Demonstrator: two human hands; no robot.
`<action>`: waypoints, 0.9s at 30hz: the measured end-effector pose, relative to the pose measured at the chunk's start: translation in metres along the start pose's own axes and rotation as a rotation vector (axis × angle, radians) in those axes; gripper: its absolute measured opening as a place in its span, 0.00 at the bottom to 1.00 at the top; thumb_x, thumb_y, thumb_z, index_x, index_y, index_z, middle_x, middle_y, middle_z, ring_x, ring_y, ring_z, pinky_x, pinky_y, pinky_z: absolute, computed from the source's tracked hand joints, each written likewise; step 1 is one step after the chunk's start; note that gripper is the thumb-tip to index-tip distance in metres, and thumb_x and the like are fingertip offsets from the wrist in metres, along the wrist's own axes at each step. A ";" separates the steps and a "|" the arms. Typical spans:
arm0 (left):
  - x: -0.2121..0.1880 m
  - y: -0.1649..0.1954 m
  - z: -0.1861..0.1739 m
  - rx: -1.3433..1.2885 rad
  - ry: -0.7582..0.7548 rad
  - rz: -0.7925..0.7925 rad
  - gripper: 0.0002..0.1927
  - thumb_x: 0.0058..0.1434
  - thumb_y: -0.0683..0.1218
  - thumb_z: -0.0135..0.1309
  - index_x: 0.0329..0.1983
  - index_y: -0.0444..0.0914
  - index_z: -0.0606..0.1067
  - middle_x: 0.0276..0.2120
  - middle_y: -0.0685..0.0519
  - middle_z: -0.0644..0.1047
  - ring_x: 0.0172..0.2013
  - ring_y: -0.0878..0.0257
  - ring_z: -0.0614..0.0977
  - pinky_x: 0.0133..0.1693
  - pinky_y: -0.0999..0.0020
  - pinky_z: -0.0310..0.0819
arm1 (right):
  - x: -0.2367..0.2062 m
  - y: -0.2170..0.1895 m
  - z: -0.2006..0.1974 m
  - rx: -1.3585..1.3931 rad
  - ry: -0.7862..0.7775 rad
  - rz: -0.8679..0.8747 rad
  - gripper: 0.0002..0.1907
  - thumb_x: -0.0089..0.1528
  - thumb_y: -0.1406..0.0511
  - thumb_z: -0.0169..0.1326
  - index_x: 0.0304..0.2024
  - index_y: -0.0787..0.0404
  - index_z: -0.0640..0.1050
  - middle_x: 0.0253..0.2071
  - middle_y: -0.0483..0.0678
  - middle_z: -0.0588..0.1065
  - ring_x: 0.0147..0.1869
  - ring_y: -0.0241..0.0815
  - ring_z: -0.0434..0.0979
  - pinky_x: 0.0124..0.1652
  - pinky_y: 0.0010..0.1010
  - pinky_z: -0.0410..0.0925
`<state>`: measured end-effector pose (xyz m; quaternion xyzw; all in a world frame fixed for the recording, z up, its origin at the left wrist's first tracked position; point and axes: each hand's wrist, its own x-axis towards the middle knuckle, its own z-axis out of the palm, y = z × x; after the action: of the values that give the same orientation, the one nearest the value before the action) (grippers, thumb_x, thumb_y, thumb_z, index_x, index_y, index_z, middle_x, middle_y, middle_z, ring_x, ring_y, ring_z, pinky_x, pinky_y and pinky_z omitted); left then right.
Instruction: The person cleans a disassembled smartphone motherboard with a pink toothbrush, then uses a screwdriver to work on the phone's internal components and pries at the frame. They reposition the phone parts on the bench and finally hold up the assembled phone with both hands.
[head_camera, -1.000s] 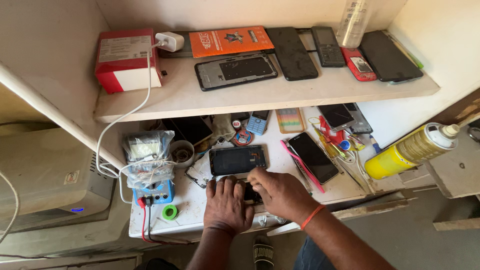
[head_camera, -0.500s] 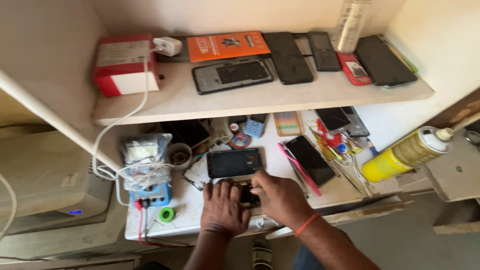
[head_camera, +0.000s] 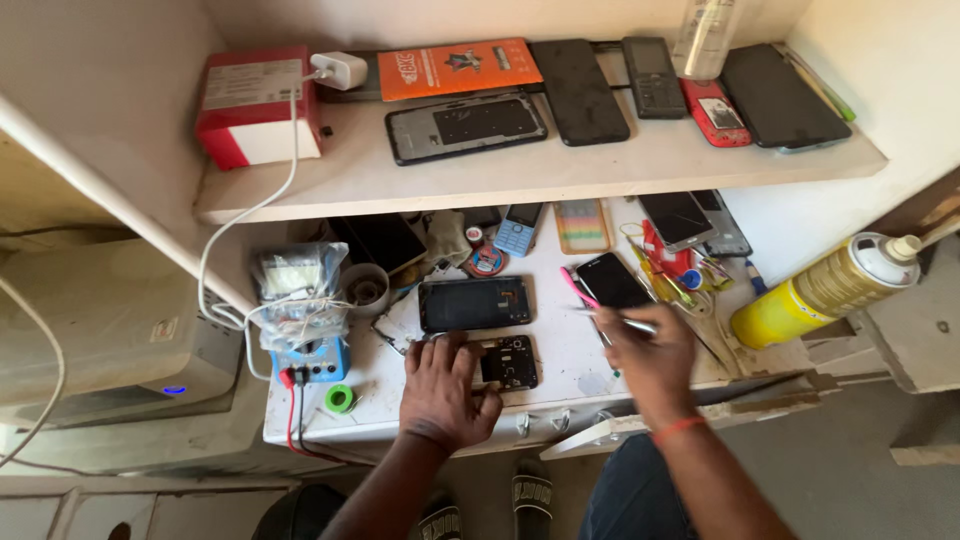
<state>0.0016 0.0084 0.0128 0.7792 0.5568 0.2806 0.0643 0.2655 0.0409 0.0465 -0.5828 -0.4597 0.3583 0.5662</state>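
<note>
A white shelf is running across the upper half of the frame, carrying a red and white box, an orange packet and several dark phones. Below it, a white workbench is filling the middle of the frame. A yellow spray can is lying at the right edge, tilted up to the right. A blue multimeter under a plastic bag is sitting at the left of the bench. A black opened phone is lying flat at the centre. Just below it, the left hand is pressing flat, fingers spread, on the bench, touching a small dark phone frame from its left side. The right hand, right of centre, is closing around a thin metal tool that is pointing left; it is blurred, so the exact grip is unclear.
</note>
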 end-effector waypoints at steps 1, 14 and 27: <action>0.000 -0.001 -0.002 -0.005 0.023 0.014 0.30 0.49 0.58 0.56 0.54 0.40 0.71 0.53 0.41 0.70 0.55 0.44 0.70 0.62 0.39 0.50 | 0.000 0.005 -0.011 0.048 0.020 -0.008 0.11 0.59 0.68 0.64 0.36 0.63 0.74 0.31 0.52 0.81 0.27 0.34 0.79 0.23 0.26 0.71; -0.016 -0.032 -0.027 0.237 -0.088 -0.128 0.46 0.49 0.75 0.55 0.61 0.40 0.69 0.56 0.40 0.65 0.58 0.45 0.65 0.62 0.40 0.47 | -0.028 0.052 -0.023 -0.037 0.023 -0.009 0.09 0.61 0.71 0.61 0.42 0.65 0.75 0.33 0.46 0.79 0.30 0.31 0.77 0.28 0.21 0.68; -0.017 -0.027 -0.023 0.335 -0.084 -0.099 0.46 0.48 0.75 0.51 0.59 0.38 0.71 0.48 0.45 0.69 0.49 0.49 0.69 0.53 0.49 0.58 | -0.010 0.021 -0.016 -1.105 -0.074 -0.229 0.15 0.55 0.53 0.62 0.32 0.57 0.79 0.33 0.51 0.79 0.38 0.57 0.80 0.36 0.47 0.71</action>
<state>-0.0361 -0.0020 0.0147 0.7616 0.6303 0.1478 -0.0296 0.2804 0.0275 0.0268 -0.7259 -0.6590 0.0209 0.1957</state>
